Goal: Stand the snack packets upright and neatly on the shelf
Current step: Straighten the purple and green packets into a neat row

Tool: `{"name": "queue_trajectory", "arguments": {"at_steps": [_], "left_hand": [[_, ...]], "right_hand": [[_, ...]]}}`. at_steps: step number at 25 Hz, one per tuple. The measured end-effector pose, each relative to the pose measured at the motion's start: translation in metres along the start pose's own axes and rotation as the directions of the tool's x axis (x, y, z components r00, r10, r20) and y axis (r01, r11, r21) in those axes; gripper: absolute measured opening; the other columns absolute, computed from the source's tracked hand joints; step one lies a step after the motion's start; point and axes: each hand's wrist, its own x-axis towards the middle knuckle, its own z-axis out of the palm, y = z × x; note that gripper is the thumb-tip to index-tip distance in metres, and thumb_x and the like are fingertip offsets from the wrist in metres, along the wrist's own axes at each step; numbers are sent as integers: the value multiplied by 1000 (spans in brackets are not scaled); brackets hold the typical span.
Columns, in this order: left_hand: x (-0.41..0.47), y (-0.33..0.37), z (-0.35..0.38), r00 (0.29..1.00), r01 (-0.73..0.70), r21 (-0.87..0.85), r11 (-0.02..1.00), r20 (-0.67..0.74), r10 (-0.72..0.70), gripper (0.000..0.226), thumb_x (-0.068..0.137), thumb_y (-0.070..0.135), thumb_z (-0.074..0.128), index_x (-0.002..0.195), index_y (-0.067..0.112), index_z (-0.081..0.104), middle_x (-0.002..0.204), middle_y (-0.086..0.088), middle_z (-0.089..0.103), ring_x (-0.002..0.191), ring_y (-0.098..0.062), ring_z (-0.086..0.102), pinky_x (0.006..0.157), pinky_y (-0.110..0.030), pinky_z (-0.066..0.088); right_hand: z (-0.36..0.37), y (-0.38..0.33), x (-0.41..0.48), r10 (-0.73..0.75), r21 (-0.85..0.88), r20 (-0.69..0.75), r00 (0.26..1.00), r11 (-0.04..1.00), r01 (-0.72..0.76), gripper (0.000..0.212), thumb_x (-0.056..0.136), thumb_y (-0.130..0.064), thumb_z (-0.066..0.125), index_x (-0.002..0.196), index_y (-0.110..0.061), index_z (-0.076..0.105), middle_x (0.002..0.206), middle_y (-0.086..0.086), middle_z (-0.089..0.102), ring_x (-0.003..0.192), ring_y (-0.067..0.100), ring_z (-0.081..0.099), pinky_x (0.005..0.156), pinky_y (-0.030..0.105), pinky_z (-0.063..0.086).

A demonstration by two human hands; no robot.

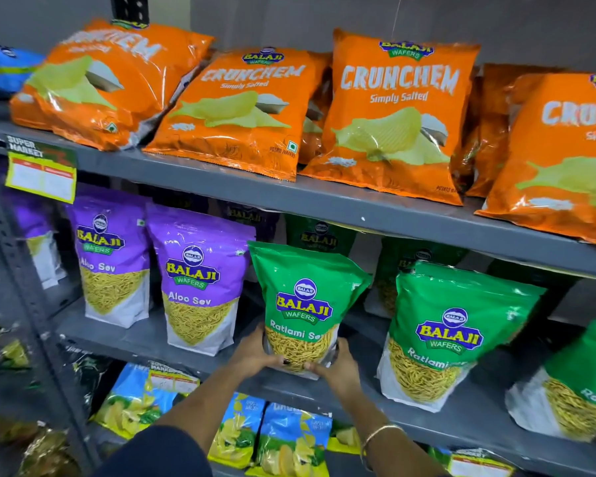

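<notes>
hands: left hand (255, 352) and right hand (338, 371) both clasp base of green ratlami sev packet (307, 297), upright on middle shelf (145, 342).

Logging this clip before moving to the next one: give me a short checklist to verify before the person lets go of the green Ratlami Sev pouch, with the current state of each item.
1. Both hands on the pouch: ok. Left hand and right hand grip the bottom of the green Ratlami Sev foil pouch.
2. Pouch upright: ok, label facing forward, leaning slightly.
3. Base seated flat on the grey metal middle shelf: cannot tell, hands hide it.
4. Clear of the purple Aloo Sev pouch to its left: ok, a gap shows.
5. In line with the neighbouring green Ratlami pouch: not ok, that one tilts.
</notes>
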Motion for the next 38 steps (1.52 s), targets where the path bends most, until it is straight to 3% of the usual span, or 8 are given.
{"name": "queue_trajectory", "arguments": {"at_steps": [4,6,10,13,15,22,32,38], "left_hand": [[-13,-2,4,968,-33,215,976,-236,85,88,69,40,75,137,6,29,139,-15,42,129,-31,41,105,-41,39],[-35,-9,25,806,-94,523,847,-459,373,71,82,64,40,119,3,44,122,-15,47,112,-29,45,93,-40,42],[-57,16,94,714,-419,656,628,-189,674,54,82,59,35,105,12,46,110,-3,41,97,-22,47,88,-31,37],[-28,75,141,889,-376,423,825,-87,450,75,73,45,65,133,12,35,139,-4,36,127,-26,44,106,-34,39],[-1,102,158,984,-178,133,975,41,174,102,68,30,77,145,9,16,154,-9,23,141,-24,27,114,-33,28],[5,121,171,999,28,13,1000,-24,-27,90,66,11,80,140,9,30,146,-8,43,133,-24,41,106,-32,36],[-2,126,177,998,64,-240,969,-5,-67,94,61,7,83,137,11,27,137,-14,51,126,-28,48,109,-46,39],[3,128,175,997,46,-205,978,78,-30,98,64,10,82,140,11,22,141,-15,48,129,-29,46,111,-47,36]], "right_hand": [[-12,7,-12,13,-7,-22,1000,1000,-13,57,69,-18,78,113,-10,43,94,4,58,91,21,56,76,27,43],[-32,27,-24,41,-18,5,999,999,-41,36,70,-18,78,91,-17,48,66,-7,54,65,9,54,62,22,42],[-117,84,-35,233,-210,186,954,959,-193,33,77,-20,71,50,-17,52,28,-8,49,27,-1,46,37,16,39],[-198,109,-30,420,-221,85,903,892,-394,23,72,-20,75,73,-16,52,56,-6,56,45,3,51,39,14,41],[-228,121,-18,277,-127,9,961,953,-273,61,55,-25,87,96,-12,44,84,-2,51,68,3,49,54,15,43],[-206,100,-13,-20,73,175,984,997,7,92,69,-11,78,142,-8,22,130,-8,33,128,9,32,93,13,31],[-268,-13,-9,-176,470,-204,963,845,254,27,81,0,63,107,7,62,108,17,65,53,-9,64,54,7,53],[-269,16,-21,-141,401,-121,983,899,178,35,77,-6,69,110,-6,59,113,9,64,90,13,63,68,12,53]]}}
